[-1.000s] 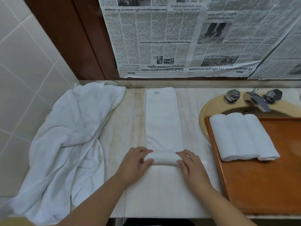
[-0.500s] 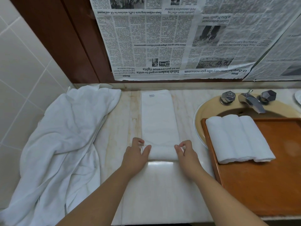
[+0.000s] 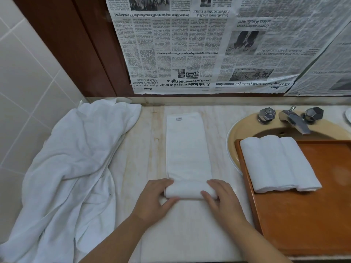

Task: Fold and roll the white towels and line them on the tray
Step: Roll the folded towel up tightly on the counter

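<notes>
- Pale, streaked marble countertop is stretching under everything, with white wall tiles at the left and newspaper sheets hanging upside down over dark wood behind.
- Lying on it in the middle, the folded white towel is running as a long, narrow strip away from the person, a small label near its far corner; its near end is sitting curled into a soft, thick roll.
- Left hand is gripping the roll's left end, fingers over the top and thumb tucked against its near side.
- Right hand is grasping the right end the same way, fingers curling over the terry surface.
- Just right of the hands, a glossy wooden tray is sitting partly over the beige basin, carrying three rolled towels lying side by side, touching.
- Chrome faucet with faceted knobs is standing behind the tray.
- Crumpled loose white towels are spreading in a heap over the counter's left side.
</notes>
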`<state>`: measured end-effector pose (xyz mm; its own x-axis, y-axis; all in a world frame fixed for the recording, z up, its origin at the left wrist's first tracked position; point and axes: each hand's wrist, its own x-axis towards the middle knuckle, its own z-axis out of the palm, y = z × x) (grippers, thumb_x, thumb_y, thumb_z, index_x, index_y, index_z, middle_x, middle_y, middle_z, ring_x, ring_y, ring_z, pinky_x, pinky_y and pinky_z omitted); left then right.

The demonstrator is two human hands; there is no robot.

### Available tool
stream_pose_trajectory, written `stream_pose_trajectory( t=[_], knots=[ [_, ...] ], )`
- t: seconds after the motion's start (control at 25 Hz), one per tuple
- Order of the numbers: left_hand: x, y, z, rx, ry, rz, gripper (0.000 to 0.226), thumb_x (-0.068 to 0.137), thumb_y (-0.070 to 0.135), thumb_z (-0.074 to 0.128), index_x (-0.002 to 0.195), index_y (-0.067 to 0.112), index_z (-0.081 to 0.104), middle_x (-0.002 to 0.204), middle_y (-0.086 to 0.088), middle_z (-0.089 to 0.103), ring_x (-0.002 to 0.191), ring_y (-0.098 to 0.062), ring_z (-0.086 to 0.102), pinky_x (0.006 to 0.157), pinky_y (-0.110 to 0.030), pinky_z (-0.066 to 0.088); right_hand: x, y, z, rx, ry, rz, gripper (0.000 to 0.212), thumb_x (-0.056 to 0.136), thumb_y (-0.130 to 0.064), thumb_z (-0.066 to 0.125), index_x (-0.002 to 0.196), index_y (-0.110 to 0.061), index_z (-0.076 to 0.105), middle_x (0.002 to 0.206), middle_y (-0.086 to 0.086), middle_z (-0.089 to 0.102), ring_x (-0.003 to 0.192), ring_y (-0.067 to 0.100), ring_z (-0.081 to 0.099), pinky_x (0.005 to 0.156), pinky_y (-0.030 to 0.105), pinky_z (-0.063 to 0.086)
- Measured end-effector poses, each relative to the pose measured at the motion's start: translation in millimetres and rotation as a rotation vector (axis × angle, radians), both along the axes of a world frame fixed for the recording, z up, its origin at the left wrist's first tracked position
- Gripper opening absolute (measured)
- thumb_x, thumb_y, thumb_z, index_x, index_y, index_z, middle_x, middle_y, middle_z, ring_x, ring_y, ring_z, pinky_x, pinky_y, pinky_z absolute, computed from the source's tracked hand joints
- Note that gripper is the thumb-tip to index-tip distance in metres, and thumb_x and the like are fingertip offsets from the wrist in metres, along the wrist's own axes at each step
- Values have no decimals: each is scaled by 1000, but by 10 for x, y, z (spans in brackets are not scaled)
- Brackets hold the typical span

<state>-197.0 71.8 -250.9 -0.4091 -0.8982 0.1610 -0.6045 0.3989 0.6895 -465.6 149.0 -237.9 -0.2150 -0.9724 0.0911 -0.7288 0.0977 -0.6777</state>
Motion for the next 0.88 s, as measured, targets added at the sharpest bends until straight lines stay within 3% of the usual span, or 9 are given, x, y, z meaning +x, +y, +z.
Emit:
stream_pose_trajectory(
  t=[0.12, 0.28, 0.36, 0.44, 0.56, 0.68, 0.76, 0.88],
  knots=[
    [-54, -2, 63, 118, 38, 49, 45, 86, 62, 75, 123, 36, 72, 117, 28, 65, 114, -1, 54, 99, -12, 38, 5, 50, -1, 73, -96, -31, 39, 95, -43, 63, 126, -21, 71, 125, -10, 53, 115, 1, 50, 91, 0, 38],
    [-183, -44, 171, 290, 40, 176, 35, 87, 60, 74, 118, 44, 73, 103, 18, 54, 112, 3, 41, 93, -7, 35, -18, -201, 82, 219, -246, -144, 24, 97, -48, 63, 112, -33, 72, 109, -20, 54, 108, 2, 57, 96, 23, 46],
    [-232, -82, 197, 332, 5, 206, 34, 89, 59, 72, 118, 43, 73, 100, 15, 51, 107, 3, 38, 90, -7, 34, -60, -313, 162, 293, -289, -161, 24, 96, -53, 62, 106, -32, 69, 107, -17, 58, 103, 1, 60, 91, 24, 47],
    [-297, -130, 214, 372, -15, 243, 33, 91, 60, 68, 114, 38, 74, 99, 16, 54, 107, -6, 41, 89, -13, 37, -75, -387, 229, 348, -318, -191, 29, 94, -60, 61, 104, -33, 64, 104, -14, 60, 98, 3, 60, 81, 24, 45],
    [-357, -179, 248, 448, -14, 304, 34, 92, 63, 65, 107, 33, 70, 102, 17, 60, 111, -15, 48, 95, -34, 46, -50, -434, 259, 328, -392, -251, 31, 90, -62, 67, 100, -35, 56, 91, -9, 59, 81, 9, 59, 72, 29, 46],
    [-376, -169, 274, 489, 46, 347, 28, 89, 60, 69, 108, 43, 60, 102, 21, 63, 105, -12, 56, 95, -38, 49, -54, -334, 241, 209, -361, -223, 20, 88, -50, 77, 98, -36, 66, 96, -9, 58, 78, 10, 58, 75, 24, 48],
    [-383, -161, 283, 485, 79, 351, 29, 87, 60, 69, 108, 48, 53, 100, 22, 64, 98, -12, 59, 91, -39, 50, -107, -252, 232, 172, -411, -181, 27, 84, -37, 85, 107, -35, 71, 105, -17, 57, 82, 8, 60, 77, 15, 48],
    [-384, -122, 262, 334, -46, 316, 23, 91, 61, 63, 110, 48, 62, 105, 17, 60, 106, -16, 52, 94, -38, 48, -203, -253, 253, 235, -385, -36, 30, 86, -33, 83, 114, -36, 71, 99, -21, 57, 81, 8, 60, 77, 13, 45]
  ],
)
